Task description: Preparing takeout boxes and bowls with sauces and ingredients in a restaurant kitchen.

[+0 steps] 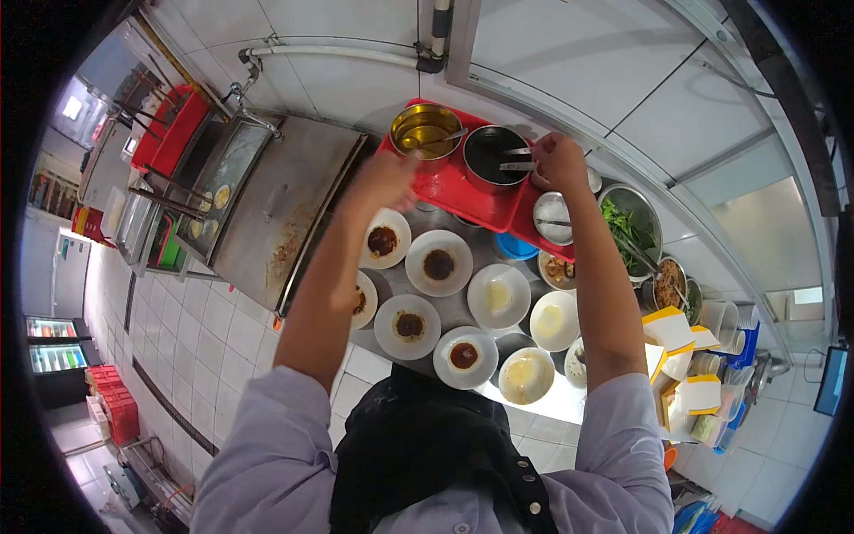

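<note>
My left hand [384, 185] is blurred by motion, in front of a metal pot of yellow oil [423, 130]. A metal ladle [451, 137] rests in that oil; I cannot make out the hand's fingers. Over the right rim of a pot of dark liquid [495, 160] my right hand [559, 162] is closed, its fingertips at the end of a metal spoon handle [516, 166]. The spoon's lower part is hidden in the liquid. Both pots sit on red trays [476, 206]. Below my arms stand several white bowls, some with dark sauce [439, 264], others with pale yellow contents [498, 296].
To the right are a bowl of white powder [553, 218], a metal bowl of green leaves [633, 227], a container of brown minced food [669, 283] and yellow-white boxes [669, 329]. A flat steel griddle [267, 209] lies left, a tiled wall [356, 84] behind.
</note>
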Action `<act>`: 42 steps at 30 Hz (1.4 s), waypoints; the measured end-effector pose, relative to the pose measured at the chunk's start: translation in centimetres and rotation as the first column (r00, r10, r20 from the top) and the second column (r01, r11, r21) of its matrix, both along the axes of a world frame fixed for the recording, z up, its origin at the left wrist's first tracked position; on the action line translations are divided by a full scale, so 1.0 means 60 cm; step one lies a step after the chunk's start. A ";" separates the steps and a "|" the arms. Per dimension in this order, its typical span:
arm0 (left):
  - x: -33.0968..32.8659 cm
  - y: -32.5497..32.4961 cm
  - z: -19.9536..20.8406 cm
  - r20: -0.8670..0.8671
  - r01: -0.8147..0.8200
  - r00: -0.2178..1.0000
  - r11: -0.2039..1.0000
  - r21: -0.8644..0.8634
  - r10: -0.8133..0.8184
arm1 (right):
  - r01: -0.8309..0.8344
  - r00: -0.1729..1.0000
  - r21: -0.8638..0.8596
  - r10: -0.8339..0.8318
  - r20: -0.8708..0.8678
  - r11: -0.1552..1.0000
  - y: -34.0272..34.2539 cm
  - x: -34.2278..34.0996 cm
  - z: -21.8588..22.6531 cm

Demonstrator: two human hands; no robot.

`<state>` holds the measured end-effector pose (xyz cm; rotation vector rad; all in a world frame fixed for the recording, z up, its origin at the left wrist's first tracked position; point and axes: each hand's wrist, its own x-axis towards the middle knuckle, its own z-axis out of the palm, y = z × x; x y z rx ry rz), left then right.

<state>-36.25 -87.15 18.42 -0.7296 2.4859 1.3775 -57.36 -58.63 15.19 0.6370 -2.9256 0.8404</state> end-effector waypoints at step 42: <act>0.287 0.253 -0.074 -0.174 -0.195 0.943 0.895 0.401 0.283 | 0.310 0.811 -0.783 0.281 0.514 0.539 0.243 0.372 0.038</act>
